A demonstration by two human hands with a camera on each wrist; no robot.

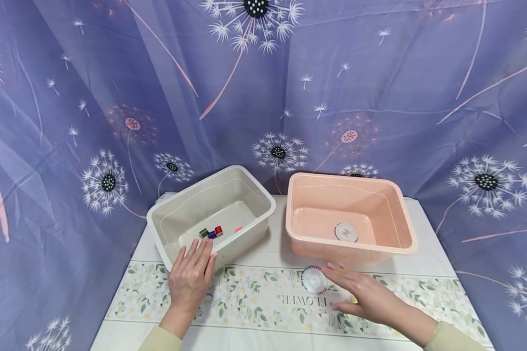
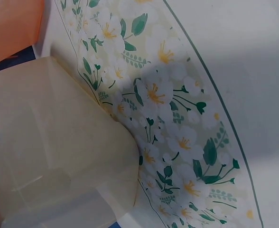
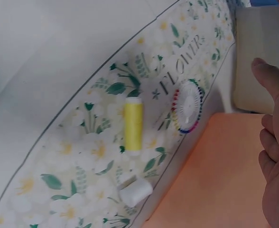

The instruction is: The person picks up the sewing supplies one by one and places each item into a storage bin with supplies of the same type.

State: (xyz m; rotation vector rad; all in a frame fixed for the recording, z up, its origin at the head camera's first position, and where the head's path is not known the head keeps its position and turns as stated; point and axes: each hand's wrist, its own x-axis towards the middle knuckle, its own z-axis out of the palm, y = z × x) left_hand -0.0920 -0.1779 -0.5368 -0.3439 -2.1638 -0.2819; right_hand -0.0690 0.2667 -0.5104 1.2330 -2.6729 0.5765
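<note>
Left hand (image 1: 191, 280) at rim of grey bin (image 1: 248, 242), right hand (image 1: 363, 293) beside pin wheel (image 1: 314, 280), each grip relaxed, uncurled

- A blue-violet fabric backdrop (image 1: 334, 29) hangs behind the counter (image 1: 421, 219) and along both its sides, falling in soft vertical folds with a few creases.
- White dandelion heads (image 1: 278, 152) with dark, dotted centres are printed across it; the large one at the top is cut off by the edge of the head view.
- Fainter pink dandelion heads (image 1: 349, 136), long pink stems and small loose seeds (image 1: 320, 109) fill the gaps.
- A white cover (image 1: 246, 337) lies over the counter.
- A floral band (image 1: 246, 297) crosses it: white blossoms, yellow-orange centres, green leaves, thin dark border lines (image 2: 225, 107).
- The lettering "FLOWER" (image 1: 305, 300) appears upside down in the head view.
</note>
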